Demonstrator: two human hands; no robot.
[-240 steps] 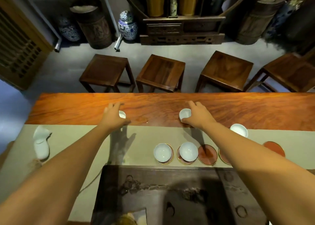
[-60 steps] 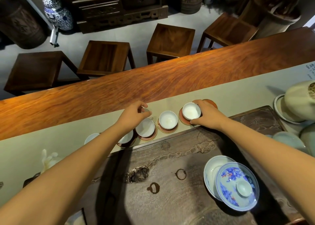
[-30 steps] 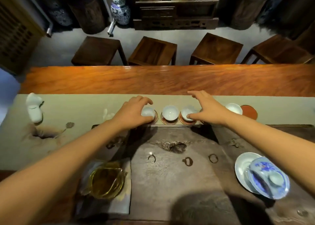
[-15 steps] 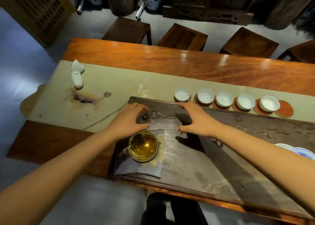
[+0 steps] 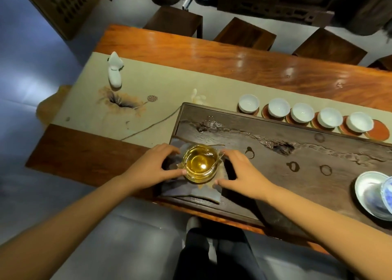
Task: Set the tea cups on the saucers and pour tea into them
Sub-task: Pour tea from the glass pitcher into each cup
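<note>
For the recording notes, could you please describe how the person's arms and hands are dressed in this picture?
Both forearms are bare as far as the frame shows: no sleeves or cuffs in view. The left hand and right hand wear no gloves, and no rings, watch or bracelets show. Below them, dark trousers are visible.

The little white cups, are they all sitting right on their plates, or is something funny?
The last saucer on the right is bare. Five tea cups sit on the others, some a bit off-centre, all empty.

Dark stools (image 5: 244, 34), white figurine (image 5: 114, 71), beige runner (image 5: 169, 92)
</note>
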